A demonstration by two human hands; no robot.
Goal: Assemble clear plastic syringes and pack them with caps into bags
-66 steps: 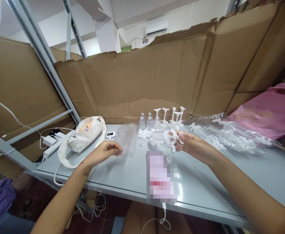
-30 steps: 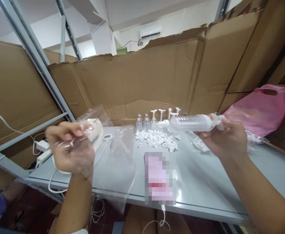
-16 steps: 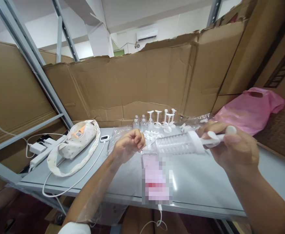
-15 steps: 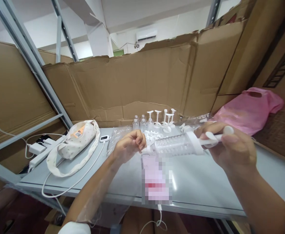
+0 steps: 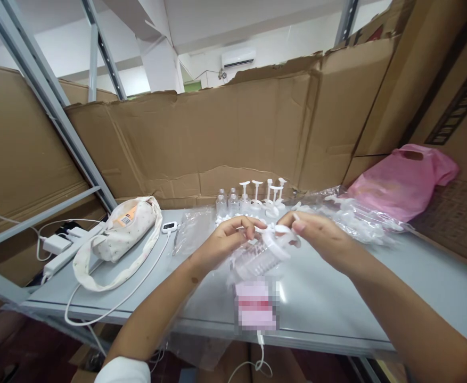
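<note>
A clear ribbed plastic syringe (image 5: pixel 255 261) with a white collar slants over the table in front of me. Its lower end is blurred. My left hand (image 5: pixel 233 236) is closed at its upper side, fingers curled by the collar; the thumb is mostly hidden. At the white handle end, my right hand (image 5: pixel 313 234) grips with thumb and fingers, and a white loop shows under the fingertips. Below the syringe lies a pink phone-like device (image 5: pixel 256 311), its screen pixelated, with a white cable (image 5: pixel 260 338) plugged in.
Small clear bottles (image 5: pixel 232 202) and upright white plungers (image 5: pixel 257 190) stand at the back. A clear bag of white parts (image 5: pixel 353 218) lies right, beside a pink plastic bag (image 5: pixel 404 181). Left are a cloth bag (image 5: pixel 123 234), a small white device (image 5: pixel 169 227) and a power strip (image 5: pixel 71 255).
My right hand has moved left and inward, closer to my left hand. The syringe has swung from nearly level to slanted, its clear end now lower and nearer me.
</note>
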